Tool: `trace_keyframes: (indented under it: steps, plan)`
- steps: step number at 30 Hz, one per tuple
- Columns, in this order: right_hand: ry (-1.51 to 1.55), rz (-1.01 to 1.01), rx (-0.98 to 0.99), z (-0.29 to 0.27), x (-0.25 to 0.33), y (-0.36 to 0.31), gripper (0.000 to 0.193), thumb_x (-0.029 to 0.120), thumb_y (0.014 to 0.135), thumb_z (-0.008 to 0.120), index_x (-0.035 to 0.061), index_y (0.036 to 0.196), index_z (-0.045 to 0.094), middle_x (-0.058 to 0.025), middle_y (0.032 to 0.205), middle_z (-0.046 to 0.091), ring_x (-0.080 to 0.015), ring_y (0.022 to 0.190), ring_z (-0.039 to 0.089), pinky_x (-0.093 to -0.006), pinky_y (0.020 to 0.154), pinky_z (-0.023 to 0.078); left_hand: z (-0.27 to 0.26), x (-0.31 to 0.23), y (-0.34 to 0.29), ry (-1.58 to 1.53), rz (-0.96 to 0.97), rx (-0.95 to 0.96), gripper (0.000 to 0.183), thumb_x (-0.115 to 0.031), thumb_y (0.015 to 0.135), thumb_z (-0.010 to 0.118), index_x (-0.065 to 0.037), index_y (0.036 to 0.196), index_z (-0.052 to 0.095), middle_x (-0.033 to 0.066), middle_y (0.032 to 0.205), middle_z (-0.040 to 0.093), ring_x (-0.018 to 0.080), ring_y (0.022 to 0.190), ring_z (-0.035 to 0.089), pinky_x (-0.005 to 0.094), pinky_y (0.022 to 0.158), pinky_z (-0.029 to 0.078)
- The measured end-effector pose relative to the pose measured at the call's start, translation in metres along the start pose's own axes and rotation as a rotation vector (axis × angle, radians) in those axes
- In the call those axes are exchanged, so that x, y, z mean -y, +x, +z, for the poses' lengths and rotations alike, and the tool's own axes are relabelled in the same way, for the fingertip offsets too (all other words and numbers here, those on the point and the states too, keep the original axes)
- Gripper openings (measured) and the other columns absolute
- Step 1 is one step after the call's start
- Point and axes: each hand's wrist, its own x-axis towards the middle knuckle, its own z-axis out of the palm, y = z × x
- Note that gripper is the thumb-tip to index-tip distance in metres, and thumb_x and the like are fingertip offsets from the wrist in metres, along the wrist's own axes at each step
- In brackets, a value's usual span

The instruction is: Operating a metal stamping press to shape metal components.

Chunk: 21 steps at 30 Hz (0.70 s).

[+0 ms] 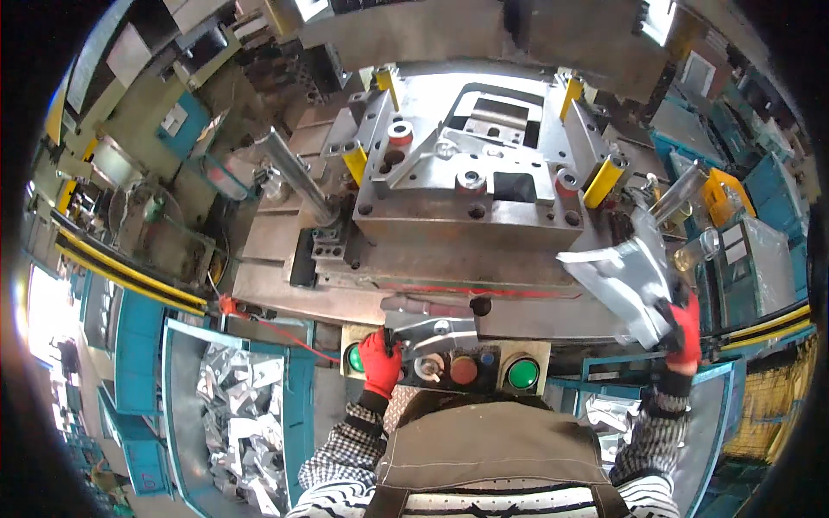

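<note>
My left hand (380,364), in a red glove with dark fingertips, is closed on one end of a bent sheet-metal bracket (439,335). The bracket is held above the button panel (490,371), partly covering it. Out to the right, my right hand (685,332), gloved the same way, grips shiny pressed sheet-metal pieces (623,281). They are blurred, and I cannot tell how many there are. Ahead stands a press die (466,216), with a flat metal part (496,166) lying on its top. Neither hand touches the die.
Yellow posts (606,180) rise at the die's corners, and a steel column (298,177) stands to its left. A dark-handled tool (429,306) lies on the press bed's front edge. Blue-framed bins hold metal parts (242,423) at lower left and more metal parts (611,413) at lower right.
</note>
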Motion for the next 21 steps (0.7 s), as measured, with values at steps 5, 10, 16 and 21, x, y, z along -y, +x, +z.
trace_keyframes:
  steps: [5,10,16,21]
  plan:
    - [0.192,0.009,0.461,0.119,0.061,0.131,0.031,0.013,0.074,0.057,-0.0022,0.100,0.055,-0.0057,0.090,0.059,-0.0104,0.081,0.054,-0.0231,0.074,0.042,-0.006,-0.001,-0.002,-0.045,-0.020,-0.006,0.050,-0.019,0.064,0.064,0.000,0.107,0.046,0.0174,0.092,0.053,0.0330,0.088,0.049,0.0422,0.080,0.036]
    - [-0.305,-0.132,0.651,0.176,0.097,0.204,0.036,0.029,0.076,0.058,-0.0004,0.097,0.056,-0.0049,0.087,0.052,-0.0137,0.081,0.050,-0.0251,0.071,0.039,-0.035,-0.008,-0.006,-0.198,-0.073,-0.017,0.055,-0.019,0.064,0.065,-0.003,0.112,0.046,0.0154,0.097,0.053,0.0323,0.091,0.048,0.0429,0.086,0.033]
    - [-0.770,-0.618,1.201,0.178,-0.047,0.378,0.035,0.020,0.081,0.044,0.0047,0.111,0.052,-0.0099,0.117,0.050,-0.0231,0.107,0.046,-0.0308,0.091,0.035,-0.062,0.007,-0.038,-0.580,-0.375,-0.290,0.040,-0.001,0.073,0.058,0.001,0.112,0.047,0.0140,0.108,0.052,0.0247,0.102,0.048,0.0337,0.087,0.038]
    - [-0.758,0.025,0.932,0.266,-0.017,0.323,0.038,0.026,0.069,0.062,0.0074,0.102,0.060,-0.0060,0.097,0.061,-0.0148,0.085,0.054,-0.0268,0.077,0.042,-0.100,0.035,-0.081,-0.415,-0.583,-0.427,0.039,-0.004,0.077,0.053,0.004,0.114,0.045,0.0165,0.110,0.052,0.0252,0.100,0.050,0.0330,0.086,0.039]
